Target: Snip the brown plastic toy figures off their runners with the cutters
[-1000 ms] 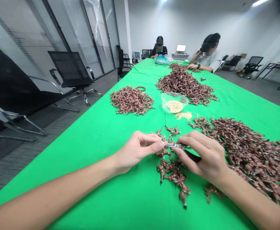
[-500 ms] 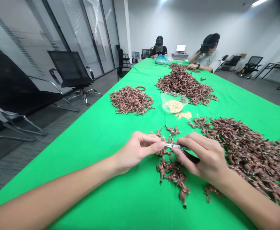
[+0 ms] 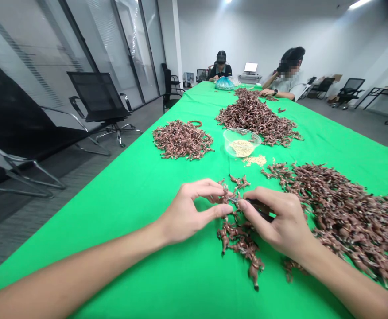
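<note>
My right hand (image 3: 280,217) is closed around small pliers (image 3: 263,213) with silver jaws and dark handles, the jaws pointing left. Facing it, my left hand (image 3: 190,208) has its thumb and fingers apart, close to the plier tips. A small brown horse-like figurine (image 3: 225,193) is by my left fingertips, partly hidden; whether they touch it I cannot make out. Below the pliers lies a loose cluster of the same figurines (image 3: 243,246), and one more figurine (image 3: 239,181) is just beyond them.
On the green cloth (image 3: 130,208) are a figurine pile (image 3: 182,139) with a brown ring (image 3: 194,123), a far pile (image 3: 255,117) and a right-hand pile (image 3: 350,212). A clear bowl (image 3: 242,142) holds pale small bits, some spilled (image 3: 255,160). Two people sit farther along, near a blue bag (image 3: 224,83).
My left thumb and fingers have parted from their pinch at the plier tips. The pliers have turned slightly, their tips dipping toward the figurines.
</note>
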Tool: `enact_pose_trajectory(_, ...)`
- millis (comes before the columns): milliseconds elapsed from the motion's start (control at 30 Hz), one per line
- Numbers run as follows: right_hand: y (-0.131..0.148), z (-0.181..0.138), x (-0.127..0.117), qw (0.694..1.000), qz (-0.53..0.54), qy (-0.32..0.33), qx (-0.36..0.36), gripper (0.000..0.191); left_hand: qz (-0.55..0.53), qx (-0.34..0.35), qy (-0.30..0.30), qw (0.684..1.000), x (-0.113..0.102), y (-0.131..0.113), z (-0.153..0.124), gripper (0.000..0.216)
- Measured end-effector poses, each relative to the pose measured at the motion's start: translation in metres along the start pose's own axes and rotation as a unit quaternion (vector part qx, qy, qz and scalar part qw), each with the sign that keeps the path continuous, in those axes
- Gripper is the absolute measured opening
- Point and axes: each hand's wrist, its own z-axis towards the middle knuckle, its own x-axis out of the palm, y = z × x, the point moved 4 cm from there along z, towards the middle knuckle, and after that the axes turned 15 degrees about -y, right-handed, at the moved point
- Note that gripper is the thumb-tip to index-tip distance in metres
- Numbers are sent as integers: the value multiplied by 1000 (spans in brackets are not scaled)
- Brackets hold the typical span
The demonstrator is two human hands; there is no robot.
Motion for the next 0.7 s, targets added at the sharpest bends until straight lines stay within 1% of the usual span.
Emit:
enact_pose_trajectory(167,-6,-3,2,998,10,29,55,15,-9,-40,13,999,2,4,0,21)
enact_pose_trajectory(333,-9,-4,3,996,13,40,76,17,-15,-70,34,997,4,7,1,22)
enact_pose_trajectory(533,-9,-3,4,994,16,54,94,19,-16,-70,45,996,4,6,1,21)
enact_pose_trajectory(700,-9,-5,4,988,18,80,127,25,-2,-55,46,997,2,4,1,22)
